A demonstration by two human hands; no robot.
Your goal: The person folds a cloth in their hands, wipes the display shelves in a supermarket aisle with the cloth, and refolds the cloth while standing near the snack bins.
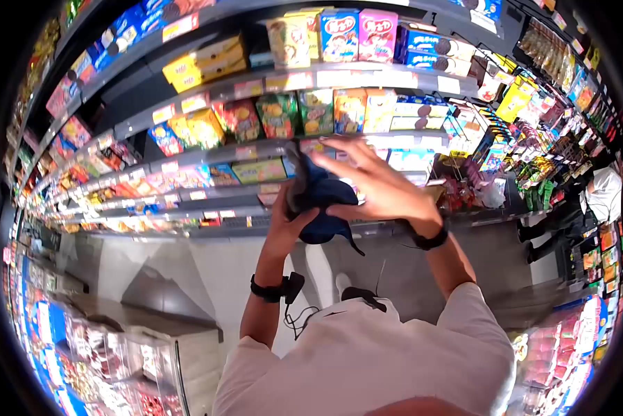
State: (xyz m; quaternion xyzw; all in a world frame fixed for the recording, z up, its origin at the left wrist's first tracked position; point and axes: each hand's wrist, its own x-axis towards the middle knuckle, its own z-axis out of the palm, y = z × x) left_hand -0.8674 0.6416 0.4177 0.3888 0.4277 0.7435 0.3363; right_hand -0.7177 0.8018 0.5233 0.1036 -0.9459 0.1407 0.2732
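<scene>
A dark blue cloth item [322, 218], with a curved dark edge at its left and a thin strap hanging at lower right, is held up before the shelves. Its exact kind cannot be made out. Around its lower left side my left hand [282, 216] is closed, thumb across the front. My right hand [379, 182] is beside and partly over it, fingers stretched out and smeared by motion, the thumb near or touching the cloth. Black bands circle both wrists. Directly behind are shelf rows of snack boxes, among them a green box [277, 115].
Yellow boxes [207, 64] and a pink box [377, 36] stand on an upper shelf [284, 82]. Hanging packets fill the right side, where a person in a white top [604, 195] stands. Clear bins [127, 353] are at lower left. The grey floor [180, 267] lies below.
</scene>
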